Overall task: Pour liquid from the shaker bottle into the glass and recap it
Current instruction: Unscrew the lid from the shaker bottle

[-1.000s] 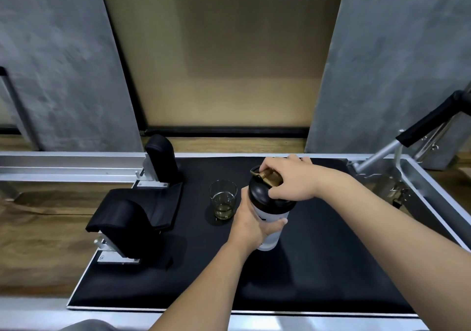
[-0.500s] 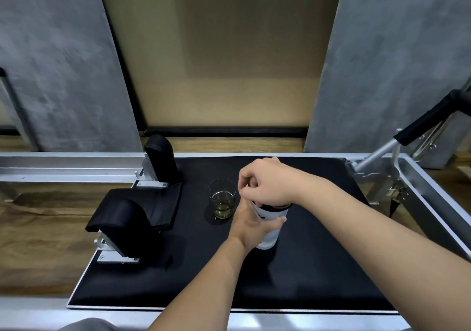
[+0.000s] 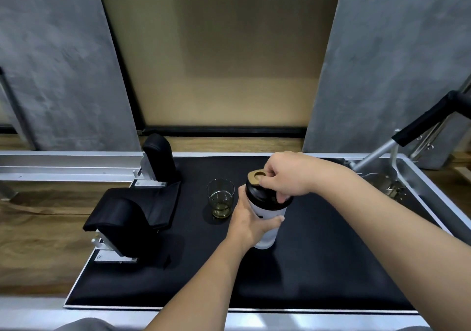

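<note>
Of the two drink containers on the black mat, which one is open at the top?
The glass, standing left of the shaker bottle, is open-topped with yellowish liquid inside. The bottle wears a black lid gripped by the right hand.

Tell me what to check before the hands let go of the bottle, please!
1. Glass has drink in it: ok, a little yellowish liquid at the bottom.
2. Shaker bottle stands upright on the black mat: ok.
3. Left hand steadies the bottle's white body: ok.
4. Black lid is on the bottle: ok; whether it is fully tight: cannot tell.
5. Tan flip cap snapped down over the spout: cannot tell, the right hand covers part of it.
6. Glass stands clear of the bottle, to its left: ok.
</note>
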Tool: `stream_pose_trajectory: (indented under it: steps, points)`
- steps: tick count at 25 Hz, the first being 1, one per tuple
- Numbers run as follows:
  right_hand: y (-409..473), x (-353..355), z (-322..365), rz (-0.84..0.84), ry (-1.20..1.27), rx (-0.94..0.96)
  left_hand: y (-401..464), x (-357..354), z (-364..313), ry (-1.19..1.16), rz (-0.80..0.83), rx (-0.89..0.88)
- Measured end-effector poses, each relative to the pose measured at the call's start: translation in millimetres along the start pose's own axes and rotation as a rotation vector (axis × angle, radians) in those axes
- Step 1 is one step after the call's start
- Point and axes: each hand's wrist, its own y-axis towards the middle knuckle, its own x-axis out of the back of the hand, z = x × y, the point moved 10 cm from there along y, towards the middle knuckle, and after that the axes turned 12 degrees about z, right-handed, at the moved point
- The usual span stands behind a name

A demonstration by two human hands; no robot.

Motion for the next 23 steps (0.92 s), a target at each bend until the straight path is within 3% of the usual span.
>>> stream_pose_trajectory:
  steps: [3,6,13,17,21,23]
  points:
    - [-3.0,21.4,-23.9,-0.157,-0.094,-0.104,-0.7,0.6,0.9,0.001,-0.004,0.002]
    - [-2.6,22.2,-36.1,-0.227,0.002,-0.136,-3.1,-3.2,-3.0,0.007,0.012,-0.006]
    - [13.1,-0.9,17.7,-0.228,0.16,0.173,-3.6,-1.3,-11.5,0.019,0.041,-0.022]
    - [0.4,4.2,9.5,-0.285,0.168,0.212,0.2,-4.5,-10.7,0.011,0.069,-0.012]
    - [-13.7,21.1,0.7,-0.434,-0.001,0.115,-1.7,-4.1,-7.3,0.026,0.047,0.011]
    - [-12.2,19.2,-12.2,-0.386,-0.05,-0.045,-2.9,-2.0,-4.1,0.039,0.03,0.033]
